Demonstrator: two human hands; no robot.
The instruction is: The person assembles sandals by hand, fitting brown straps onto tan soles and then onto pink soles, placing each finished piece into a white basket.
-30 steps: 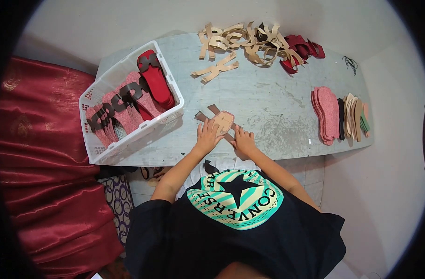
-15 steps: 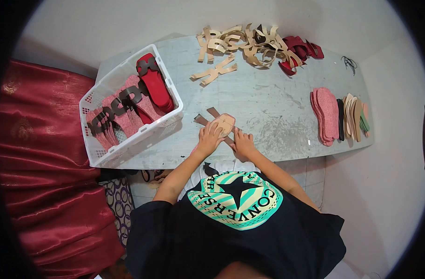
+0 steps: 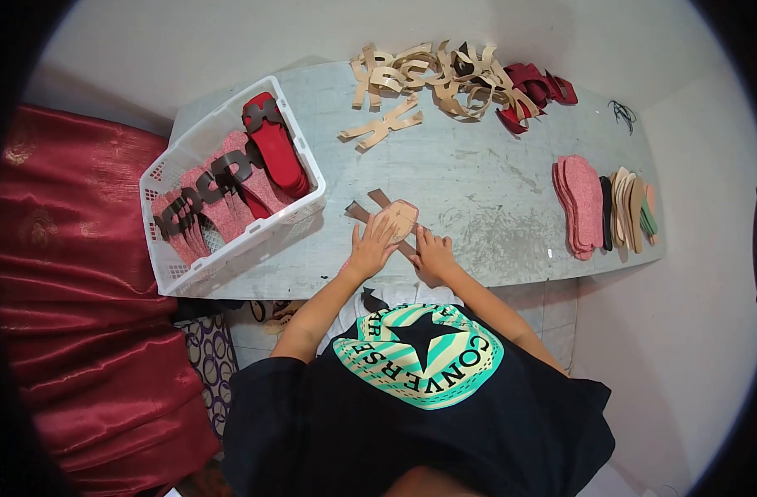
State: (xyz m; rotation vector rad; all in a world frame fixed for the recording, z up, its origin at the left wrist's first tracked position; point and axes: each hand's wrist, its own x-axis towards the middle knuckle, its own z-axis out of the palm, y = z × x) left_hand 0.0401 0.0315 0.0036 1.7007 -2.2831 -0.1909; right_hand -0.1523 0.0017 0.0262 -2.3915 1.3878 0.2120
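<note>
A tan sole piece (image 3: 405, 219) lies near the table's front edge, with a brown crossed strap (image 3: 364, 208) under it whose ends stick out on both sides. My left hand (image 3: 372, 247) rests on the sole, fingers spread over its surface. A bit of pink shows beside my left wrist; the rest is hidden under the hand and forearm. On the other side, the bent fingers of my right hand (image 3: 434, 253) close on the strap's lower right end (image 3: 407, 249) at the sole's edge.
At left stands a white plastic basket (image 3: 238, 242) holding pink soles and red soles with dark straps. Beige straps (image 3: 387, 126) and dark red straps (image 3: 532, 87) are heaped at the back. Stacked pink soles (image 3: 577, 207) and other coloured soles (image 3: 627, 207) lie at right.
Both hands keep nearly the same place on the sole and strap. The basket appears shifted very slightly left in view.
</note>
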